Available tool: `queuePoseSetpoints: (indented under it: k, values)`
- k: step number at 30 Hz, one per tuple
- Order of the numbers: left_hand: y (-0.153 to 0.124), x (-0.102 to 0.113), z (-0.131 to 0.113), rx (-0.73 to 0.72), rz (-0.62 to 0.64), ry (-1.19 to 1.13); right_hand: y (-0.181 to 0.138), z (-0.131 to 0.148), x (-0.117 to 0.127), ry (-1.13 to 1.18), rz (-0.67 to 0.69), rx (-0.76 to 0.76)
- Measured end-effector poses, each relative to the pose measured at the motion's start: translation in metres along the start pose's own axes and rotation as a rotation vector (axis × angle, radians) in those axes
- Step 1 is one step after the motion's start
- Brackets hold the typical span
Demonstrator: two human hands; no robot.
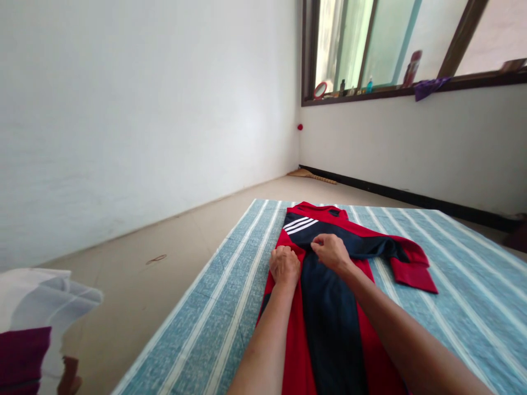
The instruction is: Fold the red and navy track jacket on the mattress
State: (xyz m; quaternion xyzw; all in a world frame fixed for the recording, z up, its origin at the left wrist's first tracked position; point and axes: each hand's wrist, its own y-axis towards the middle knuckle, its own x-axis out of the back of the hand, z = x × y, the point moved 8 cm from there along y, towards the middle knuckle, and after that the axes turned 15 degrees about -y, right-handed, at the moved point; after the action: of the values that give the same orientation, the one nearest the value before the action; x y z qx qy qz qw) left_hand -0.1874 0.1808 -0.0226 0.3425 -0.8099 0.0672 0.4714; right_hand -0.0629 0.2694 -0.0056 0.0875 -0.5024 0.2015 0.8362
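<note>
A red and navy sports jacket (pixel 329 307) with white shoulder stripes lies flat on a blue-and-white striped mat (pixel 214 307). One sleeve is folded across to the right, its red cuff (pixel 411 271) resting on the mat. My left hand (pixel 284 266) is closed, pinching the red fabric at the jacket's left side. My right hand (pixel 331 251) is closed too, gripping the navy fabric near the chest, close beside the left hand.
The mat lies on a beige floor (pixel 173 263) beside white walls. A window sill (pixel 391 88) at the upper right holds small bottles, a round mirror and a purple cloth. Folded white and maroon cloth (pixel 33 323) sits at the lower left.
</note>
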Motion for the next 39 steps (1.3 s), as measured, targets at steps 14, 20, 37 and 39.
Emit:
queuePoseSetpoints:
  k: [14, 20, 37, 39]
  values:
    - [-0.001, -0.017, 0.0, -0.175, -0.001, -0.109, -0.001, 0.006, -0.011, -0.773, -0.165, 0.413]
    - [0.0, -0.02, 0.001, -0.165, 0.01, -0.099, 0.007, -0.004, -0.009, -0.63, -0.131, 0.372]
    - [-0.004, -0.025, 0.008, -0.187, -0.011, -0.118, 0.133, -0.028, 0.006, -0.61, -0.096, 0.056]
    - [-0.004, -0.026, 0.009, -0.189, -0.008, -0.134, 0.142, -0.03, 0.004, -0.62, -0.085, 0.017]
